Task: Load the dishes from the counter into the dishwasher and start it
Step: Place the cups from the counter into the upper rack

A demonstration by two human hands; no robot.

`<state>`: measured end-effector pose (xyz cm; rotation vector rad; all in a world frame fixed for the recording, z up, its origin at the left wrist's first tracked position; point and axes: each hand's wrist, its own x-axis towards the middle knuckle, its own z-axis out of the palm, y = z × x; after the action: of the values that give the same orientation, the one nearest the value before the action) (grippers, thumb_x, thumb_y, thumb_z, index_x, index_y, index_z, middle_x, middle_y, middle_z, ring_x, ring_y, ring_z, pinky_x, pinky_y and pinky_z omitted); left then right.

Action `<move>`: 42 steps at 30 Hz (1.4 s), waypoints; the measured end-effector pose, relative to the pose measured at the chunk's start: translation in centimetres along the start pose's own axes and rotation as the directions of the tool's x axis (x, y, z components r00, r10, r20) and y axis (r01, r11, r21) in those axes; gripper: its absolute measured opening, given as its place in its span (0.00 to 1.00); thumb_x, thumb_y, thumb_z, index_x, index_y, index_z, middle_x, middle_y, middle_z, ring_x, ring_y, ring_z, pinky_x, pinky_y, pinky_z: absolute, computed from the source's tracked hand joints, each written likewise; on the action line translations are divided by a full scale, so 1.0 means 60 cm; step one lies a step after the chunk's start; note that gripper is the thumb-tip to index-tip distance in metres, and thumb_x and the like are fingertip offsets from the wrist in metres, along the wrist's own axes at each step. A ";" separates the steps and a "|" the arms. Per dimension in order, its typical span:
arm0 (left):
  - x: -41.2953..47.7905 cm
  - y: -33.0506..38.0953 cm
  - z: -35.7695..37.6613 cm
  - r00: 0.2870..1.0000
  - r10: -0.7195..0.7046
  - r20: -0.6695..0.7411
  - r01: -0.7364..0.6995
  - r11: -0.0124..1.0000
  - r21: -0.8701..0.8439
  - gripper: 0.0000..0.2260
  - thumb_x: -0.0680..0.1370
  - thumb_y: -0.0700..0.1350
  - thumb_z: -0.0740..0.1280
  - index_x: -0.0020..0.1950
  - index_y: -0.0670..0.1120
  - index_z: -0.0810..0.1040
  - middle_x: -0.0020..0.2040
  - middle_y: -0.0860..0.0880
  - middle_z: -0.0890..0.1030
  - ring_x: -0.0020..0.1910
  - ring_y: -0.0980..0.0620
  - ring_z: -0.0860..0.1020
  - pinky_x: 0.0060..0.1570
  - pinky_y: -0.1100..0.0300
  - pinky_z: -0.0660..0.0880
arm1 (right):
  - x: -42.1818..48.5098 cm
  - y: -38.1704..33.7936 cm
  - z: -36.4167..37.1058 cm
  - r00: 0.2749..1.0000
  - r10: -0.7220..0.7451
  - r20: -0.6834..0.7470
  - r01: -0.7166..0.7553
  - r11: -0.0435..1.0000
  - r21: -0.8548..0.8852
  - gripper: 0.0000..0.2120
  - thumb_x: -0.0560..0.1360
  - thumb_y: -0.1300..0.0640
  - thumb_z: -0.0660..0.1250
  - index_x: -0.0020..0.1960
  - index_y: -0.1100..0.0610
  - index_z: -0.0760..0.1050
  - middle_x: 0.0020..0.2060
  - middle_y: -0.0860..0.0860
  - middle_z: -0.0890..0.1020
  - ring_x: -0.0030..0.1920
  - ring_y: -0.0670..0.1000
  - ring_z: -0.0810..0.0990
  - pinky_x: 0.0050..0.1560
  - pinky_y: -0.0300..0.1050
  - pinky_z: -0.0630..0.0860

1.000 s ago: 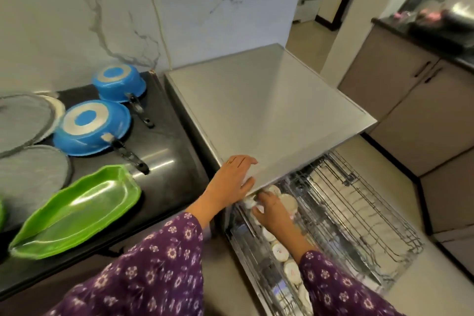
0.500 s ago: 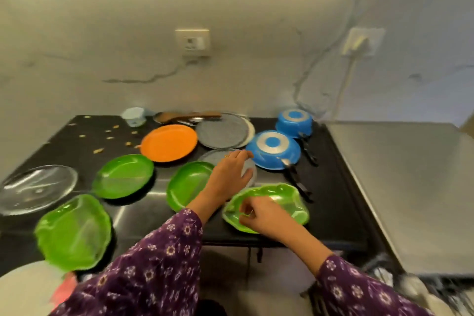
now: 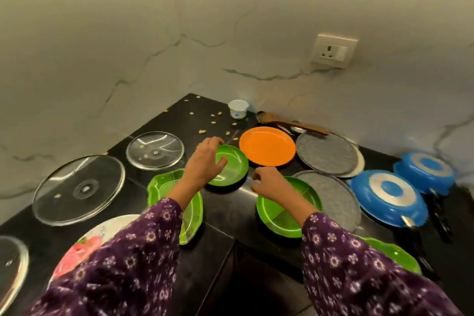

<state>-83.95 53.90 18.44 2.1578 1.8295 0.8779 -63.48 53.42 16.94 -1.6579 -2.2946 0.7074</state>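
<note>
My left hand (image 3: 204,164) hovers over the left rim of a round green plate (image 3: 232,168) on the black counter (image 3: 225,209), fingers loosely curled and holding nothing. My right hand (image 3: 269,183) is above the far rim of a divided green plate (image 3: 284,210), fingers loosely bent, empty. An orange plate (image 3: 268,146) lies just beyond both hands. A green leaf-shaped tray (image 3: 191,210) sits under my left forearm. The dishwasher is out of view.
Two glass lids (image 3: 77,188) (image 3: 155,150) lie at left, a floral plate (image 3: 84,244) near the front. Grey round plates (image 3: 327,152), two upturned blue pans (image 3: 387,197) (image 3: 425,172), a wooden spoon (image 3: 289,122), a small white cup (image 3: 238,108) and scattered crumbs lie at the back and right.
My view swung from the dishwasher rack to the counter. Both hands left the rack, then moved left from the leaf tray to the round green plates.
</note>
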 end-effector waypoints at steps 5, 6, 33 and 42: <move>0.049 -0.056 -0.010 0.996 -0.094 0.001 0.094 0.995 0.029 0.19 0.74 0.46 0.69 0.63 0.44 0.71 0.59 0.45 0.73 0.58 0.44 0.73 0.59 0.48 0.72 | 0.111 0.031 0.009 0.994 0.039 0.103 -0.024 0.990 -0.138 0.08 0.73 0.64 0.62 0.47 0.67 0.77 0.45 0.62 0.80 0.48 0.61 0.79 0.39 0.47 0.70; 0.062 -0.063 -0.008 0.994 -0.105 0.001 0.105 0.994 0.038 0.19 0.74 0.46 0.69 0.63 0.44 0.71 0.59 0.45 0.73 0.59 0.45 0.73 0.59 0.48 0.72 | 0.131 0.040 0.008 0.991 0.033 0.132 -0.011 0.986 -0.164 0.09 0.73 0.63 0.63 0.47 0.67 0.77 0.45 0.62 0.80 0.47 0.61 0.79 0.38 0.46 0.69; 0.533 -0.135 0.290 0.891 -0.444 0.093 0.445 0.895 0.004 0.58 0.62 0.55 0.80 0.77 0.38 0.45 0.76 0.39 0.55 0.75 0.40 0.55 0.72 0.45 0.58 | 0.244 0.153 0.037 0.764 -0.324 0.557 0.565 0.754 -0.336 0.17 0.68 0.55 0.71 0.51 0.66 0.76 0.49 0.61 0.77 0.49 0.61 0.73 0.40 0.50 0.65; 0.575 -0.158 0.320 0.879 -0.472 0.070 0.476 0.878 -0.054 0.45 0.65 0.51 0.79 0.73 0.39 0.57 0.68 0.40 0.65 0.67 0.40 0.67 0.63 0.46 0.68 | 0.252 0.162 0.038 0.762 -0.344 0.548 0.550 0.790 -0.269 0.15 0.71 0.56 0.70 0.52 0.65 0.76 0.50 0.61 0.75 0.50 0.61 0.71 0.30 0.45 0.57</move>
<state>-79.18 93.18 9.18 1.5567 2.1252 0.7423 -61.57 69.42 8.60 -1.0105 -3.2386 0.5721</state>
